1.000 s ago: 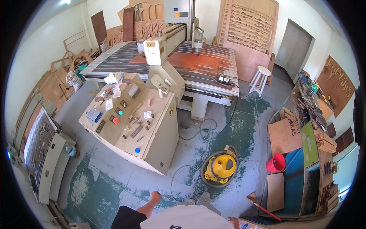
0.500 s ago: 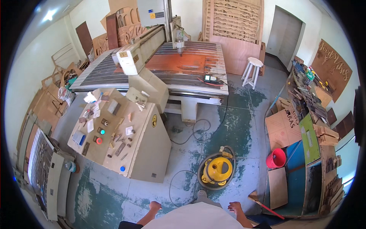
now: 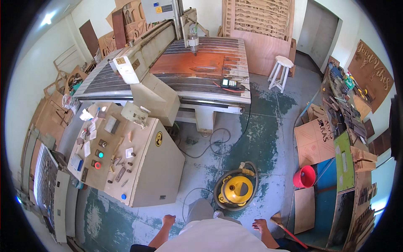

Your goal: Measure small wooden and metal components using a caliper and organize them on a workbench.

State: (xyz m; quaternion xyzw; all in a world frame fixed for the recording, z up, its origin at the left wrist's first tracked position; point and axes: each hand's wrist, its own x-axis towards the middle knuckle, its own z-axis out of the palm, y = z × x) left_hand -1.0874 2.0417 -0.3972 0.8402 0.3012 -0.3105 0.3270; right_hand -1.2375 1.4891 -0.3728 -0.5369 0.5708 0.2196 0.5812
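My left hand point(image 3: 168, 220) hangs low beside my pale shirt, its fingers loosely curled with nothing seen in them. On the other side, my right hand point(image 3: 260, 226) is also curled and holds nothing that I can see. Just ahead of my feet stands a yellow vacuum cleaner point(image 3: 236, 189), its grey hose coiled around it. A broom with a red handle point(image 3: 294, 236) lies close to my right hand. Ahead on the left is a beige control cabinet point(image 3: 157, 168), with buttons, blocks and small tools on its sloped top.
A CNC router table point(image 3: 205, 90) bears an orange-red panel point(image 3: 189, 64) and a handheld controller point(image 3: 230, 84). Cables point(image 3: 197, 156) trail over the worn floor. A white stool point(image 3: 281, 73), a red bucket point(image 3: 304, 177) and a cluttered workbench point(image 3: 342, 107) stand on the right.
I have stepped forward, and one leg now shows in front. The cabinet and vacuum cleaner appear nearer. Both hands stay low at my sides, swinging slightly.
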